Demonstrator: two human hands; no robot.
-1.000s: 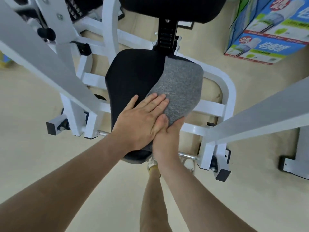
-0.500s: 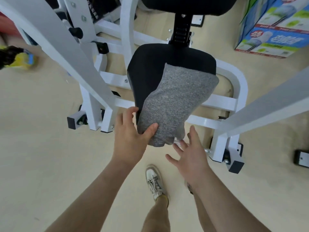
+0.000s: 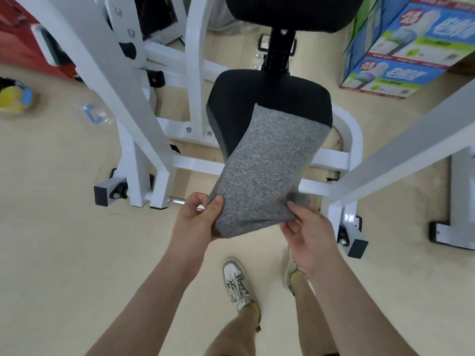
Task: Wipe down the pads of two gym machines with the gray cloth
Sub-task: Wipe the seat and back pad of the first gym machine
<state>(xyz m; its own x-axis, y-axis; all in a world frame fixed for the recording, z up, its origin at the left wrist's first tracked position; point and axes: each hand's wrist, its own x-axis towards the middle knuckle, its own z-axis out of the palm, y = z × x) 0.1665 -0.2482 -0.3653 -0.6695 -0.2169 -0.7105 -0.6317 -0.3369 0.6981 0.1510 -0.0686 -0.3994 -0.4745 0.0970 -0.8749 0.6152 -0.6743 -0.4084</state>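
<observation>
The gray cloth (image 3: 262, 170) drapes from the black seat pad (image 3: 270, 96) of a white-framed gym machine down toward me. Its far end lies on the pad's front part. My left hand (image 3: 198, 217) pinches the cloth's near left corner. My right hand (image 3: 305, 227) grips the near right corner. The near edge hangs in the air in front of the pad. A second black pad (image 3: 293, 11), the backrest, shows at the top edge above the seat post.
White frame beams (image 3: 108, 80) slant across on the left and another beam (image 3: 401, 152) on the right. Blue and green cartons (image 3: 411, 47) stand at top right. A yellow object (image 3: 15, 98) lies on the beige floor at left. My shoes (image 3: 236, 283) stand below the hands.
My hands pressed the cloth on the seat a second ago. Since then the left hand pulled its near end off the pad, and the right hand has taken hold of the other corner.
</observation>
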